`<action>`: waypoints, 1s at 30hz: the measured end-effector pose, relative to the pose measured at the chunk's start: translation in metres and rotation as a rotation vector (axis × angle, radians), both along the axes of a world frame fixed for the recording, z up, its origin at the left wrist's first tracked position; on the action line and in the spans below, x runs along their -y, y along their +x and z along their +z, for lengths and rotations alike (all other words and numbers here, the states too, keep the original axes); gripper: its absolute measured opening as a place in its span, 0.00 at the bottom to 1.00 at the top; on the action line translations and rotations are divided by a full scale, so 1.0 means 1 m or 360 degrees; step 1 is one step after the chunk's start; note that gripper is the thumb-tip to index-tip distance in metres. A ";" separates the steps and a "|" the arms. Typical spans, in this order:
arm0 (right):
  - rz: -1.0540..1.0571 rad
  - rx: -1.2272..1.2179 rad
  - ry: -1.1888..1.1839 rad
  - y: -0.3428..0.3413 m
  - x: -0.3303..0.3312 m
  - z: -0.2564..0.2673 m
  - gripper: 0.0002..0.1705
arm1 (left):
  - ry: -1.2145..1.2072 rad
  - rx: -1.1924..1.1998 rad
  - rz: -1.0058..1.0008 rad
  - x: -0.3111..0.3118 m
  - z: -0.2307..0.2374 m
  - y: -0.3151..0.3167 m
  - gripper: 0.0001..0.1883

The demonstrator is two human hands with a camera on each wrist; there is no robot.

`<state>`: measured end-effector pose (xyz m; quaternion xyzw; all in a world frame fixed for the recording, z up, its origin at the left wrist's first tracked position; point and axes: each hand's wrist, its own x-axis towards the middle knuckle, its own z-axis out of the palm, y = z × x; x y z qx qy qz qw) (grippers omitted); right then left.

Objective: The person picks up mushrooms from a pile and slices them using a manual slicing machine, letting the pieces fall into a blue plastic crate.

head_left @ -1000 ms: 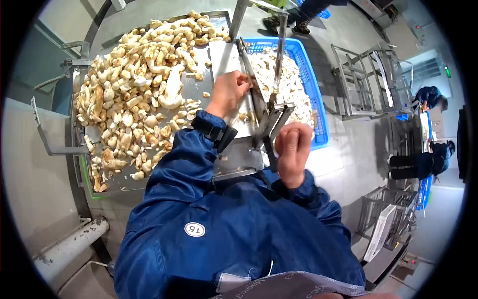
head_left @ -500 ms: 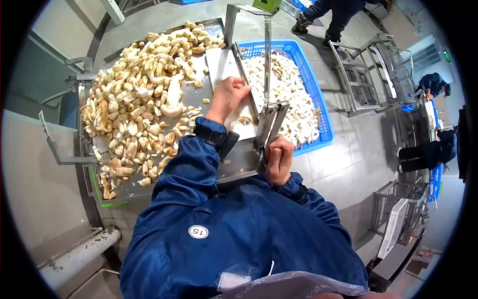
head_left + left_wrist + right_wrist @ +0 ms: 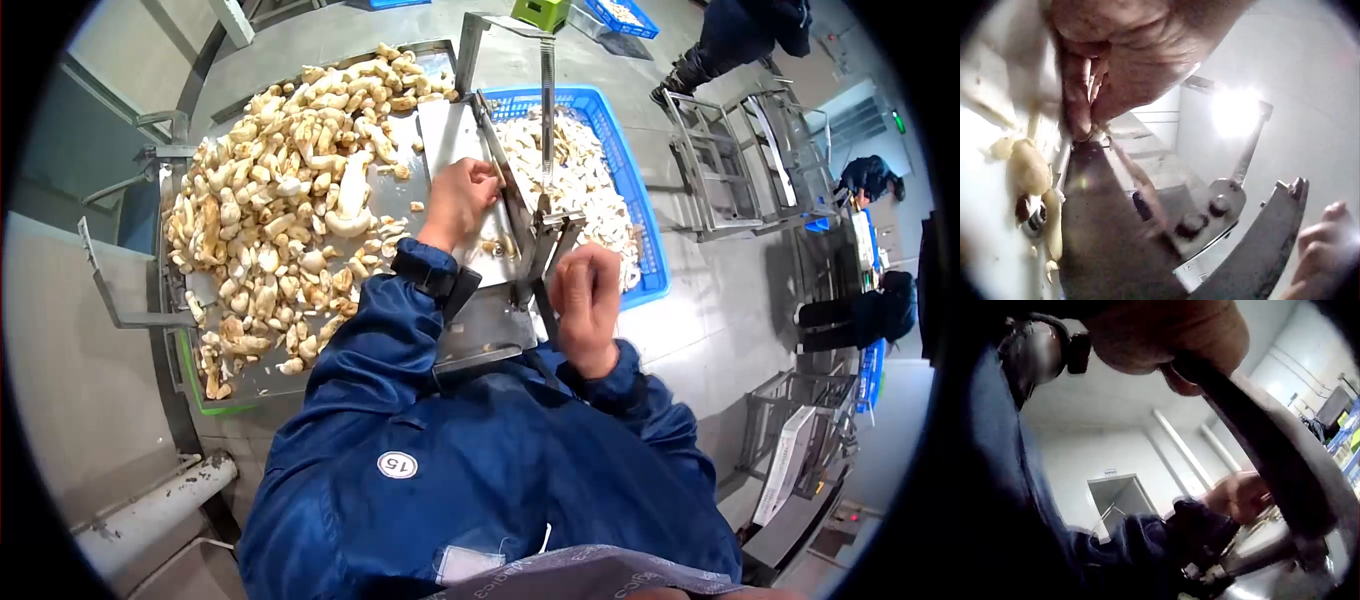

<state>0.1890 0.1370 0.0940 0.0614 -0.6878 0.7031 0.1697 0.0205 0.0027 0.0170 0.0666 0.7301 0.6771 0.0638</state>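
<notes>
My left hand (image 3: 462, 200) is over the white board (image 3: 445, 130), its fingertips at the metal blade (image 3: 497, 150). In the left wrist view the left hand (image 3: 1129, 56) pinches a small pale mushroom piece (image 3: 1100, 133) at the blade's edge. Yellowish scraps (image 3: 1030, 167) lie beside it on the board. My right hand (image 3: 588, 305) is right of the cutter's frame; in the right wrist view its fingers curl round a dark handle (image 3: 1272, 440). Whole mushrooms (image 3: 290, 180) are heaped left of the board, and sliced ones (image 3: 570, 170) fill the basket at its right.
A metal tray (image 3: 395, 205) holds the heap. The blue basket (image 3: 645, 230) stands beyond the cutter, whose upright spring (image 3: 547, 110) rises between them. Metal racks (image 3: 715, 165) stand on the floor at the right, with a person in dark clothes (image 3: 740, 40) walking behind.
My right hand has swung outward to the right, away from the board, with the handle, after being closer in half a second ago. My left hand stays at the blade. The person behind has moved right.
</notes>
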 end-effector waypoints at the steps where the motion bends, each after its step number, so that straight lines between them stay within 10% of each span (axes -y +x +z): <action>1: -0.0034 -0.0086 0.0070 0.009 -0.001 -0.027 0.05 | 0.0064 0.0041 -0.0034 0.001 -0.011 -0.007 0.12; 8: -0.0116 -0.0389 0.0368 0.020 -0.006 -0.082 0.06 | -0.0395 0.0003 -0.0192 -0.003 0.003 -0.017 0.18; 18: -0.0027 -0.0438 0.0390 0.017 -0.012 -0.064 0.10 | 0.0012 -0.0232 -0.0483 -0.006 0.040 -0.017 0.18; 27: 0.0040 -0.0512 0.0346 0.012 -0.013 -0.071 0.14 | -0.1172 -0.0413 0.0444 0.125 0.065 -0.061 0.14; 30: 0.0027 -0.0573 0.0346 0.009 -0.013 -0.070 0.12 | -0.1669 -0.0551 0.0320 0.135 0.061 -0.071 0.12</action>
